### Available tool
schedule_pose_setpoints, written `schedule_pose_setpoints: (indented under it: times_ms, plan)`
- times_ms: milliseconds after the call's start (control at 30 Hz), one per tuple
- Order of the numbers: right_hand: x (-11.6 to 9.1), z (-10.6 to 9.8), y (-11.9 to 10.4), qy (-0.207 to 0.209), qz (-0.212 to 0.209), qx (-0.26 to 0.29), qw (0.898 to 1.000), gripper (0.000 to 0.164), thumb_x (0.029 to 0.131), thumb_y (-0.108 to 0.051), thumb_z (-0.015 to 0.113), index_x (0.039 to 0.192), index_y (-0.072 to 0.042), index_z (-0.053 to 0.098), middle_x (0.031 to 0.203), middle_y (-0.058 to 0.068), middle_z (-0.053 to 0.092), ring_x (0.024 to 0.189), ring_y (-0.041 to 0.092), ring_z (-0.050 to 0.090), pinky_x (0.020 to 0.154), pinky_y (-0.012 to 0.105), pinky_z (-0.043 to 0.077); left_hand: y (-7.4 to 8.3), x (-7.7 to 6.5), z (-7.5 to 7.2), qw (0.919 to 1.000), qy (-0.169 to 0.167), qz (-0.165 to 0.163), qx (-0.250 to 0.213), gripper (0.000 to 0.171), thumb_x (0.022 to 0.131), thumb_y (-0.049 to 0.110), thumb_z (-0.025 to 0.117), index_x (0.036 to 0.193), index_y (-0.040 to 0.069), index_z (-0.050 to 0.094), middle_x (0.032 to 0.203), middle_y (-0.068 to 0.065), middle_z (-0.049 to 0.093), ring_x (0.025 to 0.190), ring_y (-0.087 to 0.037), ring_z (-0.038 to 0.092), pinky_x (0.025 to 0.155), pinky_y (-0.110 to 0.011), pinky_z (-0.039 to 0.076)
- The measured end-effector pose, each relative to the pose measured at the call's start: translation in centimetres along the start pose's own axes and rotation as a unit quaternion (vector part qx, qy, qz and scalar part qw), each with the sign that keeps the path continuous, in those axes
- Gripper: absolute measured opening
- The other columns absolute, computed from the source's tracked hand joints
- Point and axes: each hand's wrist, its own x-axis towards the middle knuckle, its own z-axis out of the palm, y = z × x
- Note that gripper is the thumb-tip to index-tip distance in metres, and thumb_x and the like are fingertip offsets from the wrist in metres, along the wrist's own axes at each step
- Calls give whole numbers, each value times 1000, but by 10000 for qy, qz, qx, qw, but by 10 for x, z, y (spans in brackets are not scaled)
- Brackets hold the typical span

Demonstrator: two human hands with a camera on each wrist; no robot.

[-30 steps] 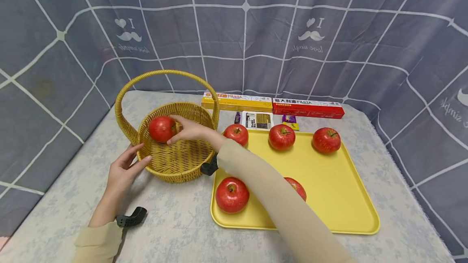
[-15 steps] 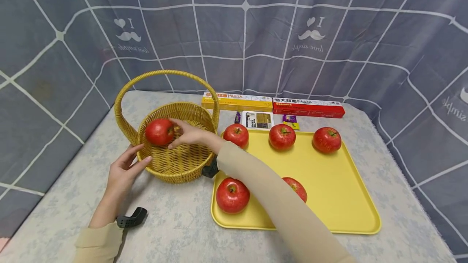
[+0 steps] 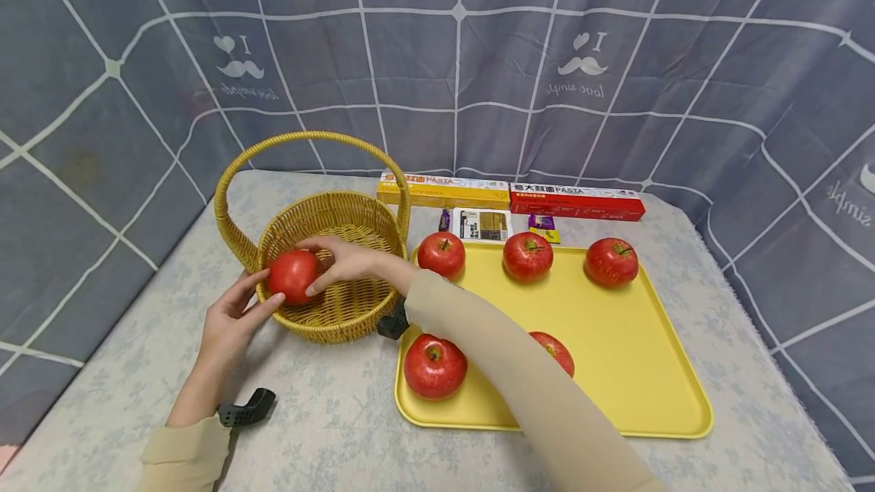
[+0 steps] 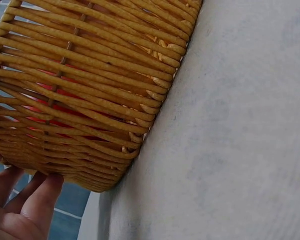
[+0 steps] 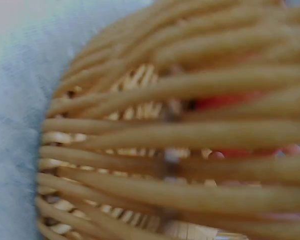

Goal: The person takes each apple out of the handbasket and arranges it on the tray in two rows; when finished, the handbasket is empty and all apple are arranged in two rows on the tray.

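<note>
A yellow wicker basket [image 3: 339, 329] with a tall arched handle stands at the left of the table. My left hand [image 3: 229, 319] grips its near left rim, the thumb over the edge; in the left wrist view its fingertips press the woven side [image 4: 89, 85]. Inside the basket my right hand [image 3: 345, 260] holds a red apple [image 3: 290, 278], fingers and thumb on its right side. This apple sits low against the left wall, close by the left thumb. In the right wrist view the basket's weave [image 5: 119, 137] fills the picture, with red showing through gaps.
Right of the basket lies a yellow tray [image 3: 636, 359] with several red apples, one [image 3: 552, 351] partly behind the right sleeve. Behind stand a yellow pasta box [image 3: 444, 194] and a red one [image 3: 577, 206], with small packets [image 3: 481, 225] before them. A grey curtain hangs behind.
The apple in the basket and my right hand have moved toward the near left rim. My left hand has stayed on the rim.
</note>
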Motion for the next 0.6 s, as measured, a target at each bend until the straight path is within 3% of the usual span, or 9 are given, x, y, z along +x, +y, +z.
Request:
schedule_pose_setpoints:
  times_ms: [133,300,467,600]
  plan:
    - [-3,6,-1,-458,-109,-377,9982,77,75,-11,79,140,-17,39,137,2,40,114,13,48,86,19,44,0,0,1,10000,-14,70,-24,57,89,17,67,141,10,45,156,-11,11,140,-21,19,87,-5,40]
    - [-9,9,-5,-778,-574,-1019,9901,75,71,-11,82,135,-14,41,132,3,41,110,10,46,87,18,42,-1,0,2,9999,-34,141,-73,56,89,16,66,140,10,45,156,-9,15,140,-20,21,89,-6,39]
    - [-28,-2,-12,-523,-352,-1690,9836,82,66,-19,86,136,-18,43,132,3,39,112,12,44,87,20,41,-1,0,2,9999,14,143,74,56,89,17,66,140,10,45,155,-10,16,139,-21,23,89,-5,40]
    - [-54,-22,-25,-220,-218,-1829,9826,81,65,-19,85,134,-20,44,128,5,38,110,16,46,86,27,44,0,-2,-1,9998,17,109,179,57,89,19,66,141,11,44,156,-8,13,139,-20,22,89,-5,39]
